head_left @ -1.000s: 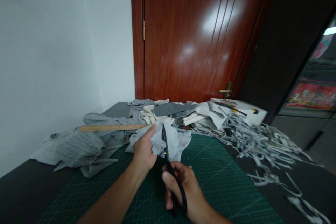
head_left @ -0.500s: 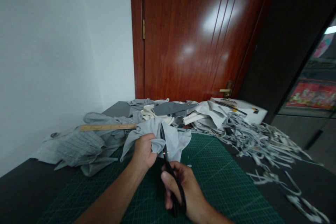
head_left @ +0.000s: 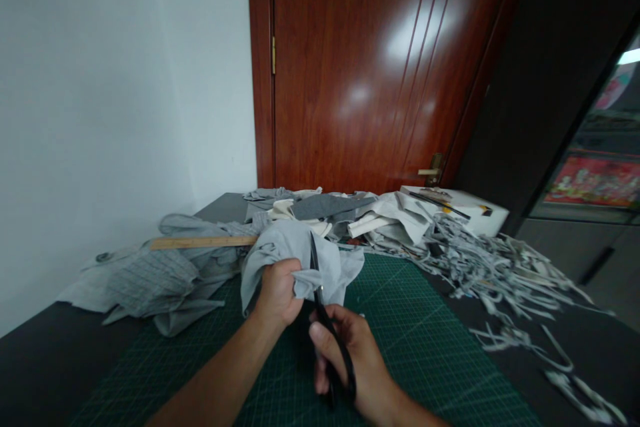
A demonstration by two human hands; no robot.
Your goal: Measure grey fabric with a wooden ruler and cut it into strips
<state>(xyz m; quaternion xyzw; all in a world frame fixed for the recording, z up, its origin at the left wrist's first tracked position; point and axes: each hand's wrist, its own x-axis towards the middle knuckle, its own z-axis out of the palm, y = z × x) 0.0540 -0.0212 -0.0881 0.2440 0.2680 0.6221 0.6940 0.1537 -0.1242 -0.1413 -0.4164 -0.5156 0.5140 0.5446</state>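
My left hand point(head_left: 281, 292) is closed on a light grey cloth point(head_left: 330, 260), bunching part of it in the fist. The rest of the cloth drapes over the far side of that hand and spreads to the right. In my right hand point(head_left: 345, 350) is a pair of black-handled scissors point(head_left: 330, 330), fingers in the loops. The blades point away from me and lie against the cloth, just right of my left fist. How far the blades are apart is hard to make out. Both hands are above a green cutting mat point(head_left: 400, 333).
A wooden ruler point(head_left: 203, 242) rests on crumpled grey fabric point(head_left: 155, 280) at the left. Grey and white cloth pieces point(head_left: 395, 217) lie along the back. On the right are a tangle of cut fabric strips point(head_left: 485, 267) and a white box point(head_left: 485, 213). Behind stands a wooden door point(head_left: 350, 67).
My left hand has shifted slightly right with the cloth, whose left part now bulges up more roundly. The scissors have moved slightly right, their blades still against the cloth.
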